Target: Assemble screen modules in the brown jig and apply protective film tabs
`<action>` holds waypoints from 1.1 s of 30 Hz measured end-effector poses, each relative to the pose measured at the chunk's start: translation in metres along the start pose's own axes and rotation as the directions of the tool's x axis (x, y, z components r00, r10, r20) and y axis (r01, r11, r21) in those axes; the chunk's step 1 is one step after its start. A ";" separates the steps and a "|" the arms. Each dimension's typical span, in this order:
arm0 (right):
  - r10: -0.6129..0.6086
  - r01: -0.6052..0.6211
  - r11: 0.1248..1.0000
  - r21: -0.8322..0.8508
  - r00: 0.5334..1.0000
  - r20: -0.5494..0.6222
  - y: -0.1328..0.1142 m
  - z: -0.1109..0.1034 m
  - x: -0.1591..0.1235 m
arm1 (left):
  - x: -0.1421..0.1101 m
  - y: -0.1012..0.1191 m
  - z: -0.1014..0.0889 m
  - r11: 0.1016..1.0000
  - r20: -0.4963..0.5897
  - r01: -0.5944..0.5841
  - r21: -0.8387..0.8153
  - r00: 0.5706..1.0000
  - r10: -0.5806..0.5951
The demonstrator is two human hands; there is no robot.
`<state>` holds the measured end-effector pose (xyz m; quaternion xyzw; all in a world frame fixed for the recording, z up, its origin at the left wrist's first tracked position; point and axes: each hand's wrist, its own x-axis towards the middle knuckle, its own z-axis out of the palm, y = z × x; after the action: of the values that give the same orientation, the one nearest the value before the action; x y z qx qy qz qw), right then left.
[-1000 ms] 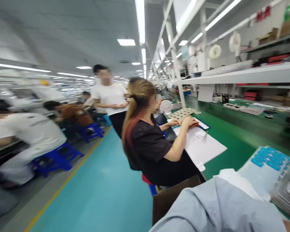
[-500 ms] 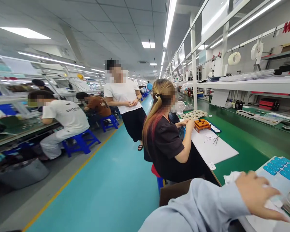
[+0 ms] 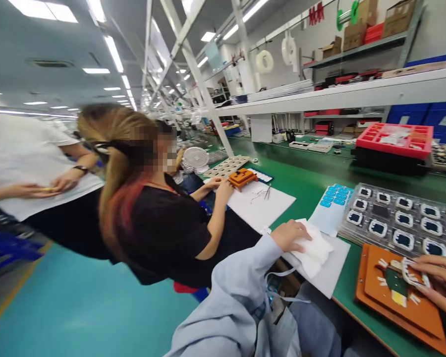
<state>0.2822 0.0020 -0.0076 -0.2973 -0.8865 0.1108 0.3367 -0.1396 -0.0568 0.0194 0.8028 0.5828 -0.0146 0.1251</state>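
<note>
**Left hand [image 3: 290, 237] on cloth [image 3: 314, 254], right hand [image 3: 439, 277] pinching white frame [image 3: 412, 273]**

The left hand lies open on the folded cloth, atop a white sheet [image 3: 334, 263] at the desk's [image 3: 344, 297] near edge. Farther right, the right hand closes on the frame, which sits on an orange jig [image 3: 397, 310] below a parts tray [image 3: 397, 218].

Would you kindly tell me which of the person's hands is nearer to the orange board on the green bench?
The right hand is nearer, its fingers on a white frame lying on the board. The left hand is farther off, resting on a white cloth.
</note>
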 end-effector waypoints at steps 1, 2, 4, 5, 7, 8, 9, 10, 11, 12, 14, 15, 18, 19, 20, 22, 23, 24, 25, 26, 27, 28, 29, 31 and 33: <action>0.015 -0.015 1.000 -0.007 0.999 0.032 0.002 -0.001 -0.003 | 0.005 -0.003 -0.004 1.000 0.027 -0.029 0.007 0.999 0.029; 0.022 -0.022 1.000 -0.004 0.998 0.059 0.004 -0.001 -0.004 | 0.009 -0.005 -0.009 0.999 0.055 -0.052 0.015 0.997 0.051; 0.024 -0.025 1.000 0.014 0.997 0.077 0.004 0.000 -0.002 | 0.016 -0.005 -0.016 0.997 0.108 -0.076 0.031 0.992 0.072; 0.020 -0.021 1.000 0.021 0.997 0.072 0.003 0.001 -0.001 | 0.018 -0.004 -0.018 0.996 0.131 -0.079 0.037 0.989 0.074; 0.014 -0.016 1.000 0.025 0.998 0.062 0.002 0.002 0.000 | 0.018 -0.003 -0.022 0.996 0.166 -0.076 0.046 0.984 0.067; 0.012 -0.013 1.000 0.021 0.998 0.063 0.001 0.002 0.000 | 0.017 -0.003 -0.023 0.996 0.180 -0.075 0.047 0.982 0.065; 0.012 -0.013 1.000 0.018 0.998 0.066 0.001 0.002 0.000 | 0.014 -0.003 -0.024 0.996 0.193 -0.077 0.046 0.979 0.067; 0.017 -0.018 1.000 0.015 0.997 0.073 0.000 0.002 -0.001 | 0.011 -0.004 -0.025 0.995 0.207 -0.084 0.044 0.976 0.073; 0.021 -0.023 1.000 0.015 0.997 0.078 0.000 0.001 -0.002 | 0.008 -0.005 -0.027 0.995 0.223 -0.096 0.040 0.971 0.085; 0.027 -0.028 0.999 0.018 0.996 0.085 0.000 0.001 -0.002 | 0.005 -0.006 -0.031 0.993 0.239 -0.112 0.033 0.966 0.101; 0.044 -0.047 0.998 0.032 0.994 0.099 -0.001 0.000 -0.003 | 0.004 -0.004 -0.042 0.990 0.254 -0.141 0.023 0.958 0.130; 0.051 -0.056 0.997 0.044 0.993 0.105 -0.001 0.000 -0.003 | 0.007 -0.001 -0.049 0.988 0.243 -0.151 0.022 0.960 0.141; 0.073 -0.082 0.993 0.084 0.992 0.107 -0.001 -0.001 -0.002 | 0.034 0.021 -0.071 0.981 0.113 -0.191 0.024 0.976 0.187; 0.084 -0.093 0.991 0.091 0.992 0.097 -0.002 -0.002 -0.001 | 0.048 0.032 -0.075 0.975 0.049 -0.221 0.020 0.974 0.220; 0.093 -0.101 0.991 0.093 0.992 0.088 -0.003 -0.003 0.000 | 0.064 0.044 -0.077 0.965 -0.016 -0.260 0.015 0.965 0.260; 0.105 -0.112 0.989 0.097 0.992 0.075 -0.009 -0.005 0.002 | 0.096 0.067 -0.069 0.945 -0.191 -0.328 0.011 0.927 0.324; 0.108 -0.116 0.988 0.100 0.991 0.082 -0.012 -0.007 0.003 | 0.109 0.078 -0.060 0.921 -0.385 -0.389 -0.008 0.852 0.356; 0.107 -0.117 0.988 0.104 0.990 0.093 -0.016 -0.009 0.005 | 0.120 0.088 -0.049 0.891 -0.543 -0.454 -0.024 0.754 0.370; 0.103 -0.115 0.987 0.110 0.989 0.108 -0.021 -0.011 0.007 | 0.127 0.095 -0.037 0.848 -0.654 -0.529 -0.037 0.654 0.380; 0.099 -0.113 0.987 0.114 0.987 0.127 -0.024 -0.012 0.009 | 0.130 0.101 -0.026 0.811 -0.675 -0.583 -0.039 0.614 0.409; 0.079 -0.093 0.989 0.113 0.989 0.125 -0.027 -0.014 0.011 | 0.131 0.103 -0.016 0.771 -0.681 -0.636 -0.042 0.583 0.444; 0.049 -0.061 0.992 0.109 0.992 0.115 -0.029 -0.015 0.013 | 0.129 0.104 -0.009 0.720 -0.689 -0.692 -0.052 0.547 0.476; 0.027 -0.038 0.994 0.104 0.994 0.109 -0.031 -0.016 0.015 | 0.127 0.103 -0.005 0.672 -0.694 -0.737 -0.071 0.520 0.498; -0.001 -0.008 0.995 0.103 0.997 0.084 -0.032 -0.016 0.018 | 0.120 0.099 -0.004 0.604 -0.661 -0.788 -0.116 0.515 0.546; -0.014 0.009 0.996 0.090 0.999 0.052 -0.036 -0.015 0.020 | 0.113 0.095 -0.008 0.579 -0.634 -0.808 -0.108 0.505 0.586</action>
<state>0.2640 -0.0151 0.0282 -0.2737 -0.8909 0.1564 0.3270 -0.0148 0.0232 0.0258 0.8972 0.1982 0.3788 0.1103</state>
